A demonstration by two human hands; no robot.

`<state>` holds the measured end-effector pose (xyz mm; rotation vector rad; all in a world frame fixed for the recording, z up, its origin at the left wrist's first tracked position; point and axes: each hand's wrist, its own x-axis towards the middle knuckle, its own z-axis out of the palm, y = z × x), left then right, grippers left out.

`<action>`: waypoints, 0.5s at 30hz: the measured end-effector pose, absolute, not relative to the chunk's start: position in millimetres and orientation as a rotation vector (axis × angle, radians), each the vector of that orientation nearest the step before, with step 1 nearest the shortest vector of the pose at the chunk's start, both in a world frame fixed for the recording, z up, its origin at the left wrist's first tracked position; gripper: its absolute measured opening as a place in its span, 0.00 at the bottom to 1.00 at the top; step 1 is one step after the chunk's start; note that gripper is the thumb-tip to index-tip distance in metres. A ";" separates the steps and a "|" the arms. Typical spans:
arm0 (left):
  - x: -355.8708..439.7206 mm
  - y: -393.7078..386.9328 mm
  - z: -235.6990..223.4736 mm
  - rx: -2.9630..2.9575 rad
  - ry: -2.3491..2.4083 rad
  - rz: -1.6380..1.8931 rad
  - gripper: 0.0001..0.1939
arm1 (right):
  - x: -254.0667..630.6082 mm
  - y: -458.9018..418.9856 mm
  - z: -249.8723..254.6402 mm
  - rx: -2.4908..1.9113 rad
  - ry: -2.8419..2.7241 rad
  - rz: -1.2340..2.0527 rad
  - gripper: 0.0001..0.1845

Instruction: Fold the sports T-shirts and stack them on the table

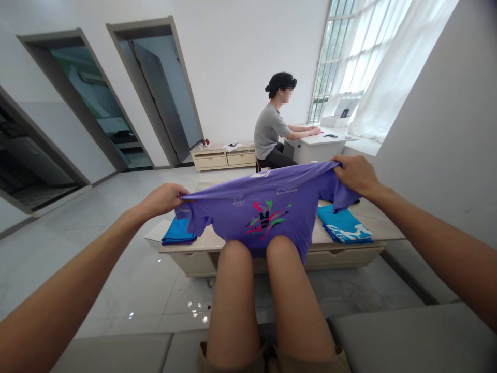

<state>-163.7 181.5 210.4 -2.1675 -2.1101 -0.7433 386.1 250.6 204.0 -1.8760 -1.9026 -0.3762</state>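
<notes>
A purple T-shirt point(233, 220) with a pink, green and black print hangs stretched between my two hands, just beyond my knees. My left hand point(165, 199) pinches it at the left shoulder, near the sleeve. At the right shoulder, my right hand point(357, 175) grips the cloth with fingers closed, a little higher than the left. The shirt's lower part drops behind my knees and in front of the low table point(212, 242). On that table lie a folded blue cloth point(179, 231) at the left and a folded turquoise garment with white print point(345, 225) at the right.
A person in a grey shirt point(267, 132) sits at a white desk point(324, 147) by the window. A low cabinet point(212, 161) stands along the back wall. Beneath me is a grey sofa point(419, 336). Small bits point(198, 313) lie on the tiled floor.
</notes>
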 end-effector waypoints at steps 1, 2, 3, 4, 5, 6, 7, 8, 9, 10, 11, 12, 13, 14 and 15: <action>-166.9 181.2 214.7 -2.190 -2.078 -0.745 0.11 | 388.2 250.3 205.2 -1.881 -1.901 -0.389 0.19; -169.8 181.5 222.8 -2.238 -2.056 -0.720 0.12 | 390.1 250.8 209.5 -1.872 -1.891 -0.411 0.19; -171.9 182.3 232.9 -2.276 -2.042 -0.724 0.14 | 391.7 252.0 215.9 -1.853 -1.875 -0.440 0.19; -172.9 183.3 243.0 -2.251 -2.028 -0.832 0.14 | 392.8 253.4 222.7 -1.821 -1.862 -0.468 0.20; -172.6 184.1 251.0 -2.207 -2.027 -0.983 0.14 | 393.3 254.6 228.0 -1.773 -1.846 -0.494 0.20; -171.0 184.4 255.1 -2.149 -2.039 -1.159 0.15 | 393.1 255.1 229.7 -1.714 -1.828 -0.514 0.21; -168.2 183.6 253.9 -2.074 -2.050 -1.351 0.15 | 392.4 254.2 226.5 -1.659 -1.802 -0.527 0.21; -164.5 181.4 246.8 -1.988 -2.048 -1.538 0.15 | 391.3 251.5 217.3 -1.622 -1.766 -0.536 0.22; -160.3 177.5 233.9 -1.895 -2.029 -1.689 0.15 | 390.3 246.9 201.9 -1.609 -1.725 -0.538 0.22; -156.0 171.5 215.9 -1.805 -2.001 -1.781 0.15 | 389.8 240.2 181.1 -1.621 -1.687 -0.532 0.22; -152.3 163.7 194.3 -1.744 -1.975 -1.809 0.14 | 390.3 231.9 156.3 -1.656 -1.660 -0.518 0.22; -149.7 154.3 170.7 -1.699 -1.959 -1.768 0.12 | 392.1 222.6 129.4 -1.698 -1.657 -0.487 0.23; -148.8 144.0 147.0 -1.662 -1.965 -1.698 0.11 | 395.3 213.2 102.5 -1.740 -1.678 -0.446 0.23; -149.8 133.7 124.8 -1.661 -1.991 -1.617 0.10 | 399.8 204.6 77.5 -1.777 -1.722 -0.402 0.23; -152.7 124.5 105.6 -1.657 -2.010 -1.541 0.09 | 405.3 198.0 56.1 -1.805 -1.758 -0.364 0.23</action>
